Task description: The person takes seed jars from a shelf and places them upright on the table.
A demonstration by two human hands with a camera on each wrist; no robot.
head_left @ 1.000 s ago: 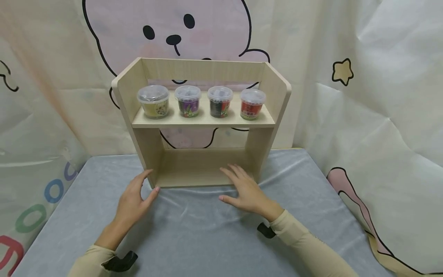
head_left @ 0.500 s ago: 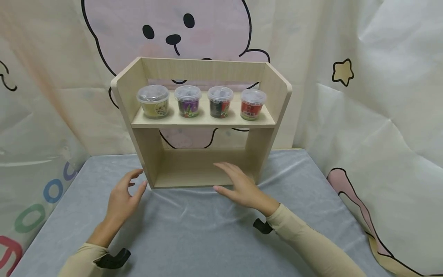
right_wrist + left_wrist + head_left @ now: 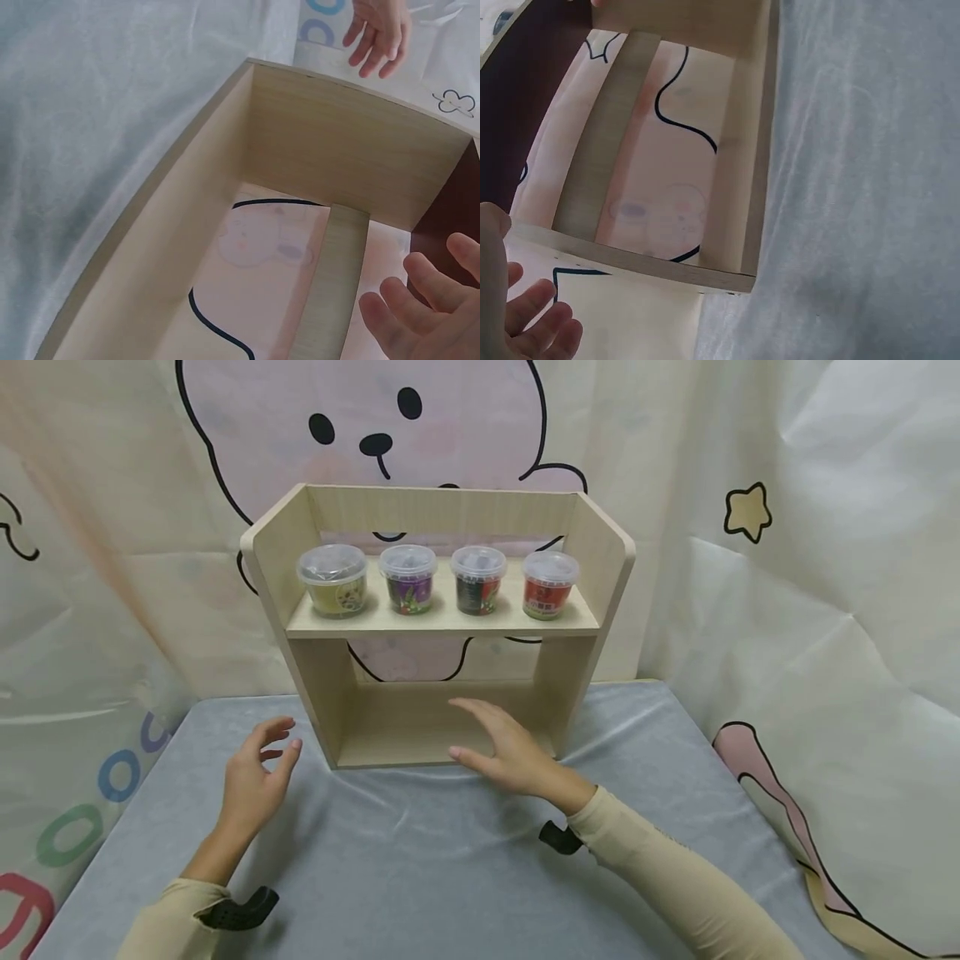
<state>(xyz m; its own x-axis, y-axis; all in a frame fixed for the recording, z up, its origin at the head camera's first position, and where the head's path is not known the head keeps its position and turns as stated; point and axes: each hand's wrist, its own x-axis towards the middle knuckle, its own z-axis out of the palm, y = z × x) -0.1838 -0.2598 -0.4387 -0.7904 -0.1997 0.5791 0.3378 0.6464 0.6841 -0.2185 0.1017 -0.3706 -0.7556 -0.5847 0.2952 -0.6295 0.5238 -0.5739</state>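
A light wooden two-tier shelf [image 3: 442, 633] stands on the table. On its upper board are a yellow-labelled lidded tub [image 3: 334, 596], a purple-labelled cup [image 3: 408, 589], a black-and-red cup [image 3: 476, 593] and a red cup [image 3: 547, 596], all with clear lids. My left hand [image 3: 255, 777] is raised just left of the shelf's lower side, fingers loosely bent, holding nothing. My right hand [image 3: 510, 752] hovers in front of the lower compartment, fingers extended and thumb apart, holding nothing. In the right wrist view its fingers [image 3: 420, 300] show near the shelf's opening.
A blue-grey cloth [image 3: 420, 860] covers the table. Behind hangs a backdrop [image 3: 465, 410] with a cartoon animal, and a printed curtain [image 3: 810, 610] is on the right. A black strap piece [image 3: 243, 910] sits at the left cuff, another [image 3: 560, 837] at the right.
My left hand has moved left, away from the shelf's lower left edge. My right hand has shifted left and slightly up across the lower compartment. The shelf and cups stay in place.
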